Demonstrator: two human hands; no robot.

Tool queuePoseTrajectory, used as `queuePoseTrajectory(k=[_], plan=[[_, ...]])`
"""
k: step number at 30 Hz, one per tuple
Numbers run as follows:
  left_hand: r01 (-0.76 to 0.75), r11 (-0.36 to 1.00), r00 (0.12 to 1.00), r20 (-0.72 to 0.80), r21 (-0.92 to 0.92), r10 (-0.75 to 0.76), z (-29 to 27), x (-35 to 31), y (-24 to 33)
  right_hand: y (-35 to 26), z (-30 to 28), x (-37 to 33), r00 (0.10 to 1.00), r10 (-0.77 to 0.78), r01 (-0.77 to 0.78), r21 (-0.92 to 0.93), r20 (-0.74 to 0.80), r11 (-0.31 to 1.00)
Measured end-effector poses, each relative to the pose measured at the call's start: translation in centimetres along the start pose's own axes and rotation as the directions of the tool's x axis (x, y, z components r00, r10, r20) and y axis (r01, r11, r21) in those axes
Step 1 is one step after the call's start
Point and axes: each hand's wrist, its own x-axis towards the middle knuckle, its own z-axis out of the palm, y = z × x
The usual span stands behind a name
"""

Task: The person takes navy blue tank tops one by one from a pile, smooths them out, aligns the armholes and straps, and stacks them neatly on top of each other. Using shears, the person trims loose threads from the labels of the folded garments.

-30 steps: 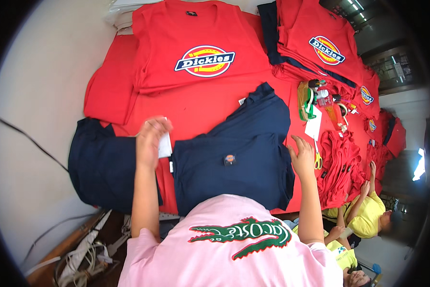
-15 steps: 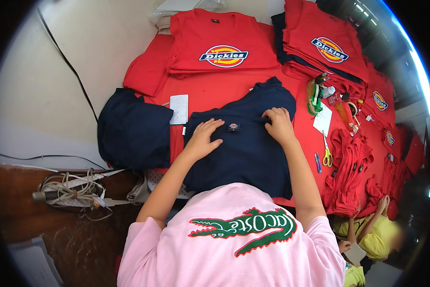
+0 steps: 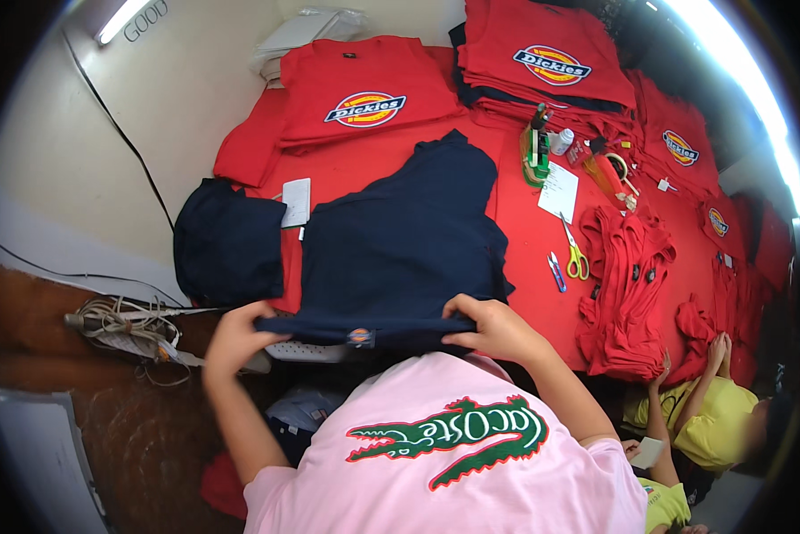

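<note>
A navy garment lies spread over the table in front of me, its near edge lifted and folded along the table's front. My left hand pinches the left end of that edge, fingers closed on the cloth. At the right end my right hand grips the same edge between thumb and fingers. Between the hands a small coloured label shows on the raised fold. Just left of the garment sits a folded navy cloth bundle.
Stacks of red shirts line the table's back. To the right lie yellow-handled scissors, thread snips, a paper sheet, a green tape dispenser and a red garment pile. People in yellow work at lower right.
Both hands have come toward me from the middle of the navy garment, now gripping its near edge. The label has moved toward me with the cloth. My view has shifted.
</note>
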Motion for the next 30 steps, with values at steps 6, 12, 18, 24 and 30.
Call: queuePoseTrajectory(k=[6,12,18,24,30], plan=[[-0.560,0.693,0.814,-0.144,-0.455,0.563,-8.3,-21.0,0.6,-3.9,-1.0,-2.8,0.837,-0.545,0.527,0.319,-0.037,0.788],[-0.901,0.318,0.406,-0.311,-0.296,0.859,-4.2,-32.0,9.9,-10.4,-0.9,-5.4,0.436,-0.785,0.435,0.660,0.440,0.612],[-0.956,0.277,0.293,-0.383,-0.097,0.876,-2.2,-33.4,13.5,-12.9,-0.9,-7.6,0.073,-0.973,0.291,0.928,0.221,0.232],[-0.840,0.512,0.335,-0.572,0.178,0.749,-3.5,-32.8,13.3,-10.2,-4.3,-7.3,0.152,-0.953,0.417,0.857,0.262,0.302],[-0.444,0.892,0.787,-0.440,0.083,0.433,-6.9,-16.9,9.6,-4.5,-8.9,-7.7,0.741,-0.660,0.524,0.720,-0.122,0.455]])
